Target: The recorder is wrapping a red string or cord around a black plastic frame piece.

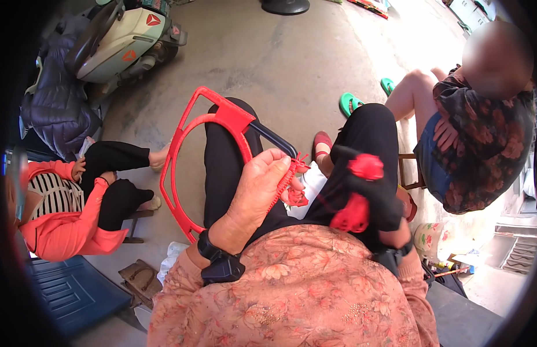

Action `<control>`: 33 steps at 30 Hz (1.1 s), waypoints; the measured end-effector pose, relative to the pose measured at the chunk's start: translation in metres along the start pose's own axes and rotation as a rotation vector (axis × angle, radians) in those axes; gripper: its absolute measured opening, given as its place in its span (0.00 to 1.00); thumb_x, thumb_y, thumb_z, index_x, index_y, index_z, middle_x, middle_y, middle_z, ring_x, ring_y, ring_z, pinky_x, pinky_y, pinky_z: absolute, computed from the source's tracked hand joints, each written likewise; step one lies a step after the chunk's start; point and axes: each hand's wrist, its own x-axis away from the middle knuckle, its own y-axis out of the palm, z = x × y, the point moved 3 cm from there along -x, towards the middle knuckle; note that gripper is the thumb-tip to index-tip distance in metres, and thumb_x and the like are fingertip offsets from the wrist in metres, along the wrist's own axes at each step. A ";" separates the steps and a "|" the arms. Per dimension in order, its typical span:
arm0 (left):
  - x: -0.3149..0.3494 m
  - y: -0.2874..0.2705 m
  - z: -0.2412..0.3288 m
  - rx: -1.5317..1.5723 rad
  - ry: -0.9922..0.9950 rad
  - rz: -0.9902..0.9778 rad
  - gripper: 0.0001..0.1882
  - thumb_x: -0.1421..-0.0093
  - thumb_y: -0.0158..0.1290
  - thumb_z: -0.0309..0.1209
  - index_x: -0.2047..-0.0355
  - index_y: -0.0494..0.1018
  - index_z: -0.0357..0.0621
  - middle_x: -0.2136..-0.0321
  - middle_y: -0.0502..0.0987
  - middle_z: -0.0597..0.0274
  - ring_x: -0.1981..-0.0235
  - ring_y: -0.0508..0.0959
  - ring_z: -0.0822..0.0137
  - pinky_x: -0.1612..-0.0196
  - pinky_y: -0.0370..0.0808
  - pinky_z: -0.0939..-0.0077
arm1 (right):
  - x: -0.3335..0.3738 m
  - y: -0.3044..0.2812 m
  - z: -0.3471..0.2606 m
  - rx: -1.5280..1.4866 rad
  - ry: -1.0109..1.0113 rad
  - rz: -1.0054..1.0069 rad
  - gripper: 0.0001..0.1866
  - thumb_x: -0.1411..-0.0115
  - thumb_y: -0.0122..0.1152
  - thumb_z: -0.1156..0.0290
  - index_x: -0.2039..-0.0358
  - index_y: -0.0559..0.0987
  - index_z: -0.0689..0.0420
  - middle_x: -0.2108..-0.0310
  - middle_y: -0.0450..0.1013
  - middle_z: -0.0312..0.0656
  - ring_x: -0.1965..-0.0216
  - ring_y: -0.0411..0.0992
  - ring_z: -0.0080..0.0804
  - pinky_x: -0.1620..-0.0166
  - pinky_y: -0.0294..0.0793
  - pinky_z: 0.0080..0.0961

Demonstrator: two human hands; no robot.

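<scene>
My left hand (260,179) is closed round a bar of a curved frame (175,156), pinching it between thumb and fingers. Red material covers most of the frame, and tight coils of red cord (278,194) line the bar under my fingers. A bare black stretch of the bar (273,139) shows just beyond my fingertips. The frame rests over my left thigh. To the right, my right hand (379,196) is smeared by motion and looks black, as if gloved. A bundle of red cord (352,215) sticks out on both sides of it.
A seated person in a coral jacket (72,225) is at the left; another in a dark floral top (482,144) sits at the right. A scooter (124,43) stands at the far left. A brown bag (140,281) and a patterned bucket (431,240) flank me.
</scene>
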 end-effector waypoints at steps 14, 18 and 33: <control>-0.003 -0.009 -0.002 0.122 -0.099 -0.088 0.10 0.33 0.46 0.33 0.66 0.69 0.38 0.73 0.77 0.60 0.81 0.73 0.78 0.81 0.69 0.87 | -0.006 0.049 0.004 -0.561 0.034 -0.115 0.19 0.39 0.53 0.67 0.50 0.70 0.64 0.57 0.71 0.42 0.58 0.71 0.27 0.54 0.70 0.28; -0.003 -0.010 -0.004 0.142 -0.124 -0.129 0.10 0.34 0.48 0.32 0.63 0.70 0.36 0.73 0.76 0.60 0.82 0.71 0.79 0.81 0.67 0.89 | -0.022 0.055 0.016 -0.877 -0.121 -0.253 0.08 0.36 0.50 0.65 0.63 0.69 0.56 0.68 0.66 0.35 0.56 0.67 0.30 0.53 0.69 0.32; 0.002 0.002 -0.008 -0.030 -0.099 -0.056 0.08 0.39 0.55 0.30 0.70 0.70 0.39 0.80 0.73 0.67 0.87 0.63 0.84 0.85 0.58 0.88 | -0.016 0.034 0.025 -0.661 -0.016 -0.081 0.09 0.38 0.53 0.65 0.70 0.69 0.56 0.77 0.63 0.33 0.70 0.66 0.25 0.64 0.65 0.23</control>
